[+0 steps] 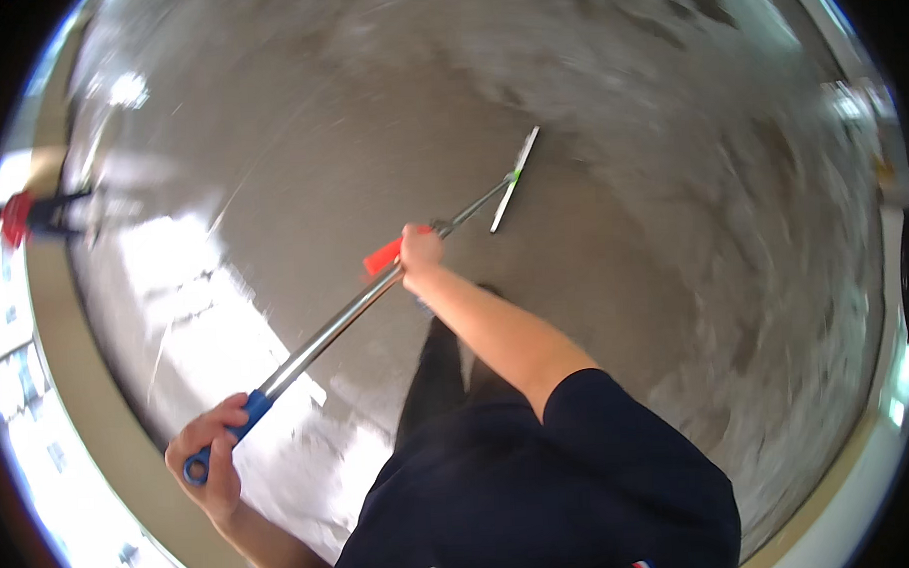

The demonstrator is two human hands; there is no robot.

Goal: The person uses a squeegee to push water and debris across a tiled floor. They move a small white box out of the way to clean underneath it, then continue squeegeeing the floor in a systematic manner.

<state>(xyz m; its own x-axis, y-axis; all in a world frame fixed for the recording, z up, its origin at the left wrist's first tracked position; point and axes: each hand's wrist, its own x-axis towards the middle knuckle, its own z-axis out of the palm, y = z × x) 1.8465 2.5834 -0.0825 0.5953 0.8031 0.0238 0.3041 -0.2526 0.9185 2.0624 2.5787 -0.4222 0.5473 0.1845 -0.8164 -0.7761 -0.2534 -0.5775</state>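
Note:
My left hand is wrapped around the blue grip, which has a hanging loop at the end of a long-handled floor squeegee or mop. Farther down the shiny metal pole, my right hand is closed around the shaft. A red piece sticks out beside that hand; whether it is a lever or a separate handle I cannot tell. The pole slants away from me to a narrow, pale head with a bright green part at its centre. The head lies at floor level, ahead and to the right.
The grey-brown floor looks wet and streaky, with pale smears on the right. Bright light reflects on the left. A person in a red top stands by the beige wall base at far left. Windows border that side.

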